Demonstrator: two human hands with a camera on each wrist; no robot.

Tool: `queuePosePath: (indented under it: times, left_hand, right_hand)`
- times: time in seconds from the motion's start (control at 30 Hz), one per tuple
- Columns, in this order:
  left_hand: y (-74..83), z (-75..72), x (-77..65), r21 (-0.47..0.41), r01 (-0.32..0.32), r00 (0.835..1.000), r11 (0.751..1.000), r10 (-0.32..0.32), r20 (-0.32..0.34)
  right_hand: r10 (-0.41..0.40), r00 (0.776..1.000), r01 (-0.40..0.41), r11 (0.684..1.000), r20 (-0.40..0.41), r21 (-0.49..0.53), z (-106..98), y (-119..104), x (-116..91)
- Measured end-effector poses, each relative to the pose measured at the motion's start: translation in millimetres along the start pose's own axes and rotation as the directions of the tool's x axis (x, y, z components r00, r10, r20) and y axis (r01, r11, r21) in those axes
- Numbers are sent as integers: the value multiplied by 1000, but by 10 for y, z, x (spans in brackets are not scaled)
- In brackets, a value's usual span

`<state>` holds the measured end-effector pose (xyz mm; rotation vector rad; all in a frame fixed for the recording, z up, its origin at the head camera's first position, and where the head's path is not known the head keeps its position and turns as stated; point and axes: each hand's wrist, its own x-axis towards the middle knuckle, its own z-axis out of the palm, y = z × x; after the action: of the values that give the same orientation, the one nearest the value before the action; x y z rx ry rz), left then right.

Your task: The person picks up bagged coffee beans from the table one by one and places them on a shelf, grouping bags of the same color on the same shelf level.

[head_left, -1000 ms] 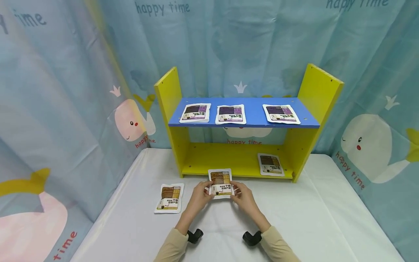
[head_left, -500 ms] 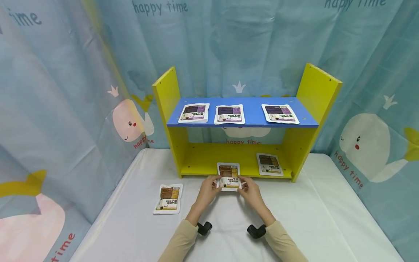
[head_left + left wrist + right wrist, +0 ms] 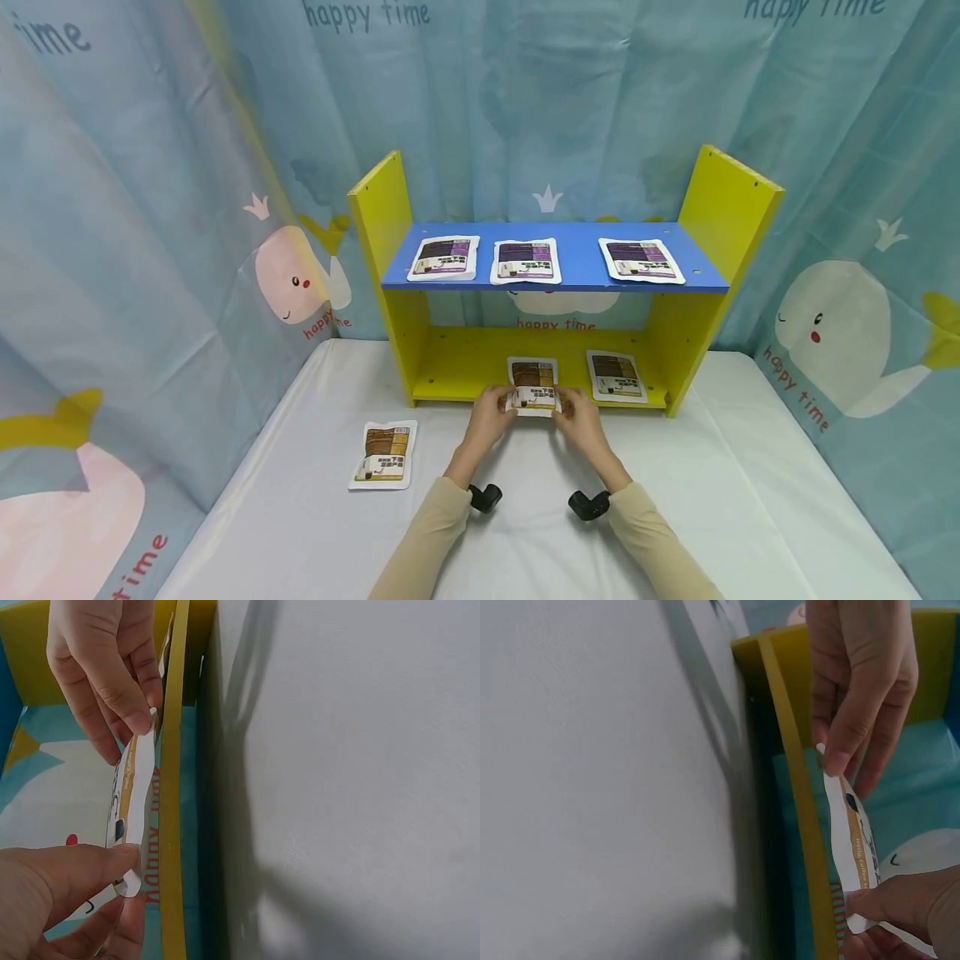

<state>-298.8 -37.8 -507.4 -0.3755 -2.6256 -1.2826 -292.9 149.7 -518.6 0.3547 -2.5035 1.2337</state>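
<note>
A flat white pouch with a brown and yellow label [image 3: 533,377] is held between both hands at the front of the yellow lower shelf [image 3: 472,367]. My left hand [image 3: 489,419] pinches its left edge, thumb on top. On the opposite edge, the right hand [image 3: 585,425] grips it the same way. The left wrist view shows the pouch [image 3: 136,795] edge-on, close to the shelf's front edge [image 3: 172,787], with fingers under it. A similar brown pouch [image 3: 617,375] lies on the shelf to the right, and another [image 3: 384,454] on the white table at left.
Three purple-labelled pouches, two at left [image 3: 444,258] [image 3: 526,261] and one at right [image 3: 642,260], lie on the blue upper shelf [image 3: 581,250]. Yellow side panels [image 3: 731,208] bound the rack. A blue curtain [image 3: 480,100] hangs behind the white table [image 3: 720,500].
Both hands have carried the pouch forward and slightly right, from above the table to over the lower shelf's front. The other pouches stay where they were.
</note>
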Motion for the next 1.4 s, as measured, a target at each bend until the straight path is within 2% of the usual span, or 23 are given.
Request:
queuePosePath:
  times: [0.23,0.43,0.63,0.87,1.03,1.2,1.4]
  left_hand:
    - [17,55,138,3,-13,1000,1000,13,-14]
    - [10,107,237,4,-38,999,999,38,-7]
    - [-34,163,296,22,-14,1000,1000,14,11]
    - [-15,179,266,13,-35,999,999,35,9]
    - [-35,166,227,-6,-74,997,997,74,-27]
    - [-76,141,191,-31,-85,995,996,83,-59]
    - [-141,84,90,-4,-101,990,995,100,-97]
  right_hand:
    - [11,1000,-11,1000,-23,7,-27,23,101]
    - [13,999,-14,999,-45,-28,-16,75,195]
    - [10,999,-13,998,-40,-60,21,128,239]
    - [-4,999,0,997,-49,-79,45,144,217]
    - [-18,997,11,996,-75,-86,57,132,194]
    - [-35,993,23,994,-112,-108,78,86,153]
    - [-61,984,37,989,-169,-140,165,-22,47]
